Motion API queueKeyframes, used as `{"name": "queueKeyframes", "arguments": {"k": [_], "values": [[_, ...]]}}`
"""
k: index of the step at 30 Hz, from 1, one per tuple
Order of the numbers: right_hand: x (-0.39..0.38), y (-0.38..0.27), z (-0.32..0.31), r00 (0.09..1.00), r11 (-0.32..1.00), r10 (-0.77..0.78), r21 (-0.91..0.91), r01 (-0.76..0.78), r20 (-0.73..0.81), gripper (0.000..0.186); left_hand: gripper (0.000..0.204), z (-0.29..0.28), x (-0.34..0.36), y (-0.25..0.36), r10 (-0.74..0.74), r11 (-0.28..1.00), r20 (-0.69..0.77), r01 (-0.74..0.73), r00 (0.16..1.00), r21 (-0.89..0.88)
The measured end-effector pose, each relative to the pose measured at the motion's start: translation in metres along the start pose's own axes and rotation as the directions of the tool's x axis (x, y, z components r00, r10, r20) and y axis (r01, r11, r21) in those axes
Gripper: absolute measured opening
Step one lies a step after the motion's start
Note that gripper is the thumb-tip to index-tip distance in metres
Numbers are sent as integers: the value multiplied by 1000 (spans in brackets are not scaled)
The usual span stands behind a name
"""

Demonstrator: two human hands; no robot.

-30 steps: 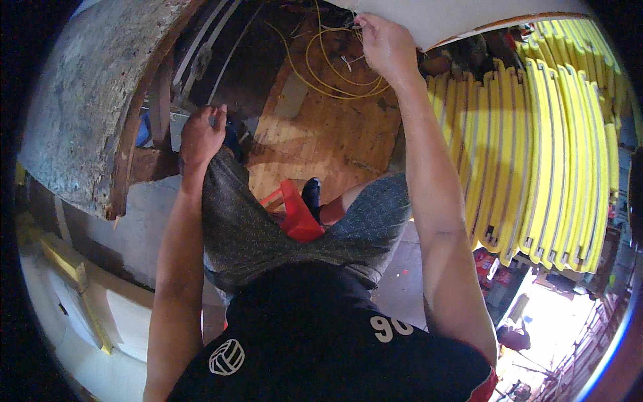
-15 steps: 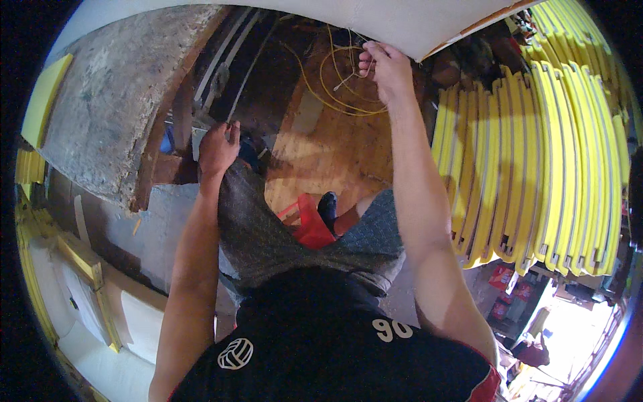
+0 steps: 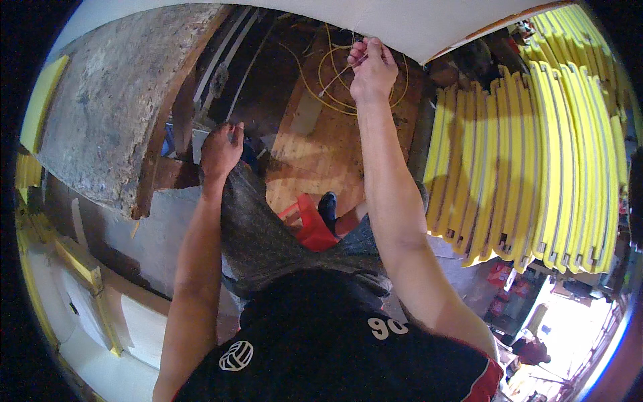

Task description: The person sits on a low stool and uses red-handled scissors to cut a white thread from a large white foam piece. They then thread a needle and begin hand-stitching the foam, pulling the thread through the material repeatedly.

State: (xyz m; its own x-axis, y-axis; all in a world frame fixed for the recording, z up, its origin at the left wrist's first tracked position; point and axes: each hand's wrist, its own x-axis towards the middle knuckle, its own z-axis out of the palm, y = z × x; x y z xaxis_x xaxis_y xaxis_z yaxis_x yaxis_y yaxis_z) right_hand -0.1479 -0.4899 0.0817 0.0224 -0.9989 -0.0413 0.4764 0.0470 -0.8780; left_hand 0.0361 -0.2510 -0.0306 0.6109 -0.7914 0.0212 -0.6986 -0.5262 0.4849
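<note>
At the lower edge of a large pale panel (image 3: 402, 23), my right hand (image 3: 372, 67) is raised with its fingers curled closed. A thin pale cord (image 3: 333, 83) trails from those fingers, its light tip hanging to the left. My left hand (image 3: 222, 151) is by my left knee, fingers bent together. A thin light line runs up from its fingertips into the dark; whether the hand holds it cannot be told. Loops of yellow cable (image 3: 303, 82) hang or lie behind my right hand, over the wooden boards.
Many yellow-edged folded pieces (image 3: 516, 174) stand stacked at my right. A worn wooden board (image 3: 114, 100) rises at my left, above a yellow-and-white frame (image 3: 84, 264). Between my legs are a red object (image 3: 313, 224) and brown floorboards (image 3: 321, 151). Another person (image 3: 530, 350) is at the bright lower right.
My right hand has moved left and slightly up along the panel's edge, turning a little, and the pale cord has shifted with it. My left hand has hardly moved.
</note>
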Motion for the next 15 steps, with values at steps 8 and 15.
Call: {"name": "queueKeyframes", "arguments": {"k": [8, 15], "values": [[-20, -19, -12, 915, 571, -369, -736, 363, 165, 21, 20, 4, 4, 19, 196, 922, -313, -283, 929, -264], [-4, -34, -13, 792, 104, -403, -837, 537, 458, 23, 20, -37, 87, 183, 323, 817, -537, -516, 779, -257]]}}
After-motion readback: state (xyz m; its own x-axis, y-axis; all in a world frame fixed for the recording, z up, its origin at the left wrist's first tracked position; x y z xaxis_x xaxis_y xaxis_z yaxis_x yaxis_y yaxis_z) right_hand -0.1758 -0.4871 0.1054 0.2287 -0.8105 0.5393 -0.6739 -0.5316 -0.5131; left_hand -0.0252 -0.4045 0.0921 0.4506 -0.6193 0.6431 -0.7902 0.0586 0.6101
